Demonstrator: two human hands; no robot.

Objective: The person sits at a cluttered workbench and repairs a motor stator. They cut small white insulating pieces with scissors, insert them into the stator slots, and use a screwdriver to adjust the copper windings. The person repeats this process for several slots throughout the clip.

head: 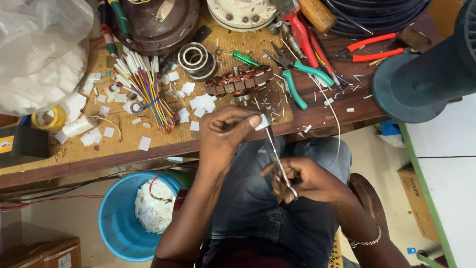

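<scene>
My left hand (225, 134) pinches a small white paper piece (262, 122) just below the workbench edge, above my lap. My right hand (302, 179) grips a pair of scissors (275, 154) whose blades point up to the paper piece and touch it. A small white sliver hangs in the air near the blades. On the bench just behind my hands sits a round motor stator with copper windings (239, 82). Several cut white paper pieces (201, 102) lie scattered on the bench's cardboard cover.
A bundle of coloured wires (145, 85) lies left of the stator. Teal-handled pliers (297, 79) and red-handled tools (369, 49) lie to the right. A blue bucket (116, 218) of white scraps stands on the floor left of my legs. A dark fan body (421, 79) sits at right.
</scene>
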